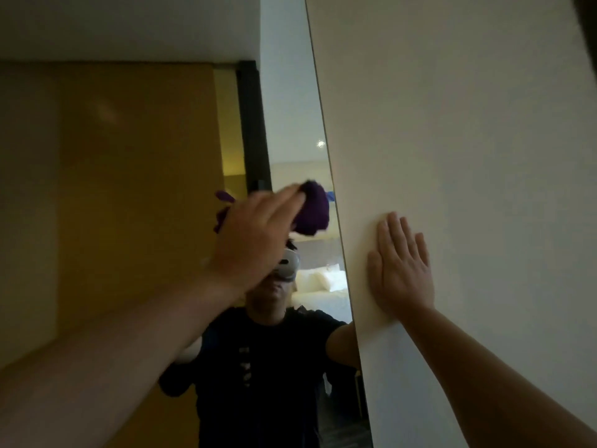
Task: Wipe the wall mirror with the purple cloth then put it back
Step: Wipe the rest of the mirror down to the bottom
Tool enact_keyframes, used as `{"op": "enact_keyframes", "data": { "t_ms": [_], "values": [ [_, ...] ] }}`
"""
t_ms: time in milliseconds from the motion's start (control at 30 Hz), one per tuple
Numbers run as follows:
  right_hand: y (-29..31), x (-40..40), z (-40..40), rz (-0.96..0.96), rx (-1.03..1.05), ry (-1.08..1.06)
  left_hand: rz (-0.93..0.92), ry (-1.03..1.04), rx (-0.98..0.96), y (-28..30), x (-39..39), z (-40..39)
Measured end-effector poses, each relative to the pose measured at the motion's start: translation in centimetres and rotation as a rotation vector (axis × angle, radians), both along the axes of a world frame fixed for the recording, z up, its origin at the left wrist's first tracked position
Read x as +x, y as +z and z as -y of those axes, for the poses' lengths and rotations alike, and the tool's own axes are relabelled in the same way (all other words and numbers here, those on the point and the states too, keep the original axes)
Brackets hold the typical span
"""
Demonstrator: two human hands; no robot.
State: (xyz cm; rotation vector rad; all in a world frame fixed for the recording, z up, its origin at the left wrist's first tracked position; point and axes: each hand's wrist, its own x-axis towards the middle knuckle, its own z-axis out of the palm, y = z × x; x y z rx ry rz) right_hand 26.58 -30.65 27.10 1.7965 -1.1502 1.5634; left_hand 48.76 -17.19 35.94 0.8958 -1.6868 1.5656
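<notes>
The purple cloth sits bunched against the wall mirror, pressed there by the left hand wrapped around it, while at its three o'clock the right hand lies flat-fingered on the wall (bracing, I'd guess).

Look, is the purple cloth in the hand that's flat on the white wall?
No, the right hand presses bare on the wall; the left hand holds the purple cloth against the mirror.
</notes>
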Motion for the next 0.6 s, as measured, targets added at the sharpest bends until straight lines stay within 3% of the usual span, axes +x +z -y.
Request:
{"op": "enact_keyframes", "data": {
  "t_ms": [133, 267, 433, 600],
  "values": [
    [-0.1, -0.1, 0.4, 0.001, -0.049, 0.0, -0.24, 0.012, -0.044, 11.5, -2.9, 0.3],
    [-0.1, -0.1, 0.6, 0.01, -0.063, 0.001, -0.189, 0.2, -0.007, 16.6, -3.9, 2.0],
    [0.1, -0.2, 0.4, -0.007, -0.033, 0.013, 0.042, 0.204, 0.017, 9.9, -4.0, 2.9],
    [0.2, -0.2, -0.1, 0.003, -0.021, 0.009, 0.154, 0.226, 0.072, 0.4, -4.5, 2.4]
  ]
}}
